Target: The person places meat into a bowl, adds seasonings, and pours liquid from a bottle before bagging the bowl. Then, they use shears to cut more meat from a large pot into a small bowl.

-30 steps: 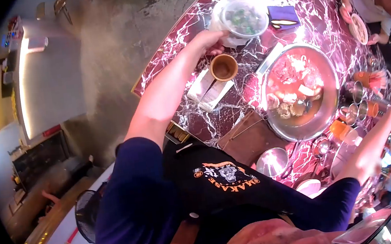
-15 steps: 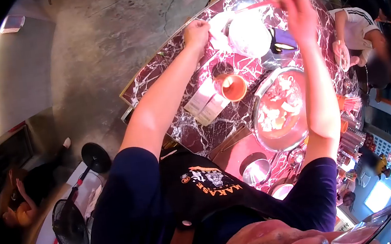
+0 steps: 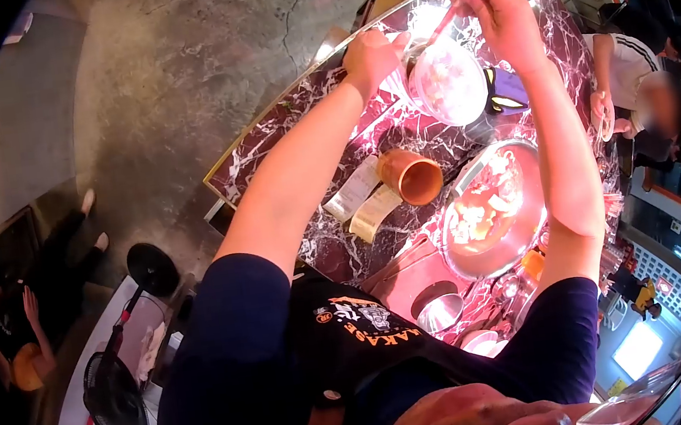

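Observation:
Over the far end of the red marbled table [image 3: 264,141], my left hand [image 3: 373,57] is closed beside a white round container [image 3: 448,84], with pale plastic at its fingers. My right hand [image 3: 494,11], to the right and above the container, pinches the end of a thin reddish strip [image 3: 445,27] that stretches toward the container. The container holds something pale that glare makes hard to tell. A purple and black item [image 3: 506,90] lies just right of the container.
A large metal bowl [image 3: 454,237] with pale food stands nearer. Left of it are a brown cup [image 3: 414,178] and paper slips [image 3: 373,214]. A small metal bowl [image 3: 439,309] sits closer. A person [image 3: 624,63] is at the right; another [image 3: 19,328] is far left. A black fan [image 3: 115,406] stands lower left.
My right hand has moved slightly left and the strip now slants more steeply. My left hand has shifted a little right. The view has shifted slightly, and the container shows more clearly.

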The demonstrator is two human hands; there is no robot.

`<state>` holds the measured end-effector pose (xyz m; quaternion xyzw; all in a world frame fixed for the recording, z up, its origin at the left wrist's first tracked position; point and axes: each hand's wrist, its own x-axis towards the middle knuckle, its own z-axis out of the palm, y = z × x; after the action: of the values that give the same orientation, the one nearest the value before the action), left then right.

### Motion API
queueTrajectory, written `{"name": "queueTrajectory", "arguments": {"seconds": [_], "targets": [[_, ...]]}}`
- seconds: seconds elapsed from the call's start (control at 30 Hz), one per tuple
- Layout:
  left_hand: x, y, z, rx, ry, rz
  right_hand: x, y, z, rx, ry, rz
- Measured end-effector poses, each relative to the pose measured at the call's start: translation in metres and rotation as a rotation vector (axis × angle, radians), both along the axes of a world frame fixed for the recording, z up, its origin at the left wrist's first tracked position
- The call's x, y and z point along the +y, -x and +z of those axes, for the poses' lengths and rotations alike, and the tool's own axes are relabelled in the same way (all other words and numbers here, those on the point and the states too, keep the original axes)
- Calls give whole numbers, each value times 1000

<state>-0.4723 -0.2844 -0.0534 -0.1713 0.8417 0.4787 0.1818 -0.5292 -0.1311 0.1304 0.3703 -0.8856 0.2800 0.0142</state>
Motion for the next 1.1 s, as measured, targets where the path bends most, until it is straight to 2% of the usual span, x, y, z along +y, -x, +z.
{"name": "queueTrajectory", "arguments": {"seconds": [0.03,0.1,0.13,0.2,0.23,0.27,0.33,0.4,0.47,0.5,0.53,0.6,0.63,0.77,0.83,0.87,0.93,1.07,1.1], "targets": [[4,2,-11,-4,0,1,-4,-1,5,-52,25,-11],[15,-1,-54,642,400,38,-12,-3,10,-65,19,-25],[13,4,-64,638,401,44,-15,-2,10,-70,13,-39],[4,13,-51,598,31,105,-16,3,2,-81,34,-22],[7,14,-44,264,-386,295,-15,7,-2,-38,-36,23],[6,15,-37,263,-389,290,-13,10,-9,2,-107,67],[1,16,-28,132,-997,446,-12,18,-29,44,-102,99],[1,14,-15,76,-1008,460,-12,26,-44,34,-341,252],[0,13,-6,144,-1004,492,-16,35,-64,41,-380,245],[-1,17,-1,147,-856,535,-17,43,-71,-19,-458,250],[-2,18,3,148,-857,519,-18,51,-79,-79,-534,253],[-3,28,-2,132,-696,473,-23,62,-96,-148,-509,221],[1,36,-12,152,-700,506,-23,65,-102,-222,-484,205],[4,48,-20,184,-516,566,-26,63,-91,-216,-417,181],[11,60,-35,102,-940,762,-21,55,-90,-248,-408,152],[11,56,-25,98,-940,755,-16,56,-96,-250,-408,144],[5,51,10,9,-1138,751,-7,62,-111,-385,-460,102],[5,54,16,-54,-1231,798,-7,64,-111,-369,-506,104],[5,52,17,-26,-1225,698,-7,63,-110,-377,-501,90]]}}
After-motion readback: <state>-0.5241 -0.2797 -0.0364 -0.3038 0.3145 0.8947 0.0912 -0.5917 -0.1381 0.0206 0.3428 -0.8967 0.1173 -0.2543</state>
